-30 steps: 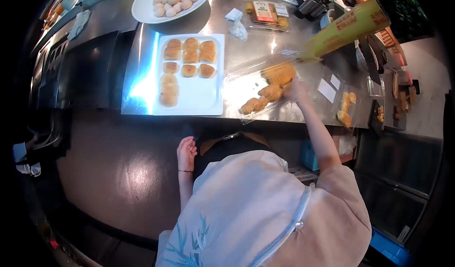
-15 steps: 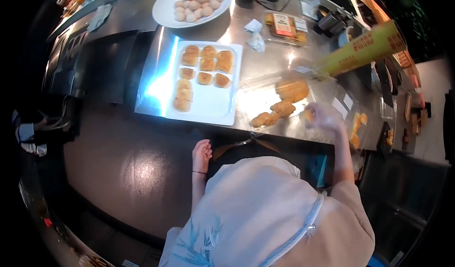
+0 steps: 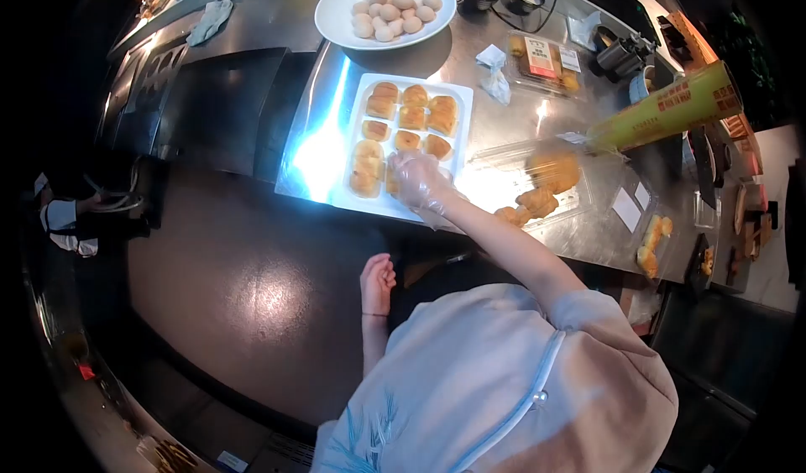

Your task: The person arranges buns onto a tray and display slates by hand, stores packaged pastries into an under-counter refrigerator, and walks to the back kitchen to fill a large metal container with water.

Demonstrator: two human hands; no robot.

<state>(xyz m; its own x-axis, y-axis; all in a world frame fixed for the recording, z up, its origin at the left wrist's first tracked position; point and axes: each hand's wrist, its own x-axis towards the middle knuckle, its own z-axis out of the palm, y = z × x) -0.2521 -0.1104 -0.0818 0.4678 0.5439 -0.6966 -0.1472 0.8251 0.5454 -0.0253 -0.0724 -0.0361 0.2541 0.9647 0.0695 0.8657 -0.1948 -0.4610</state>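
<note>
The gloved right hand (image 3: 418, 179) has been moved from the pastries (image 3: 541, 202) at 3 o'clock to the white tray (image 3: 464, 110). A bread piece (image 3: 392, 185) is now located in the tray's lower half, at 3 o'clock of the long bread (image 3: 367, 169) and against the gloved fingers. The work is judged to be at the setting-down stage.

Right grip: the fingertips are partly hidden; whether the piece is clamped or released cannot be told. Left grip: the left hand (image 3: 378, 282) is held off the surface (image 3: 512, 125), at 7 o'clock from the right; its fingers are curled, but full closure cannot be confirmed.

The piece's 3 o'clock side is covered by the right hand. The lowest pastry is partly masked by the forearm (image 3: 508, 236). The clear pack's (image 3: 495, 179) outline is obscured by glare.
</note>
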